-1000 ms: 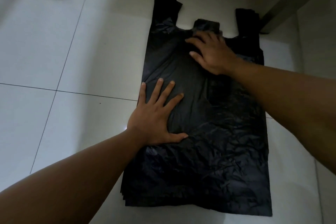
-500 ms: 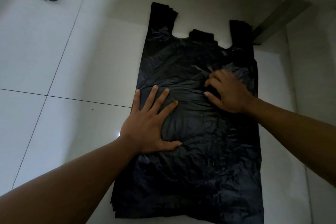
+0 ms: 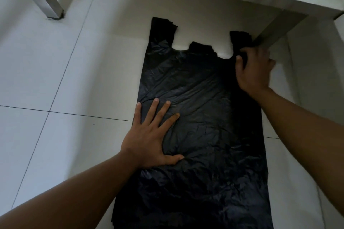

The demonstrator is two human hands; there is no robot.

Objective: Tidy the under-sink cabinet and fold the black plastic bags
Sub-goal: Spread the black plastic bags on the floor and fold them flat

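The bags (image 3: 204,117) look thin, light and slippery, so the flat, wide left hand (image 3: 149,141) pins them while the right hand (image 3: 255,69) pinches a handle, a good hold.

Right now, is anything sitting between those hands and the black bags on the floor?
Nothing visible. The left hand lies flat on the stack of black bags, and the right hand touches its far right corner by a handle. A metal leg stands just beyond that handle, close by but not between.

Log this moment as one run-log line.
left hand: flat on bag stack | right hand: gripping right handle | stack: flat on floor, unfolded
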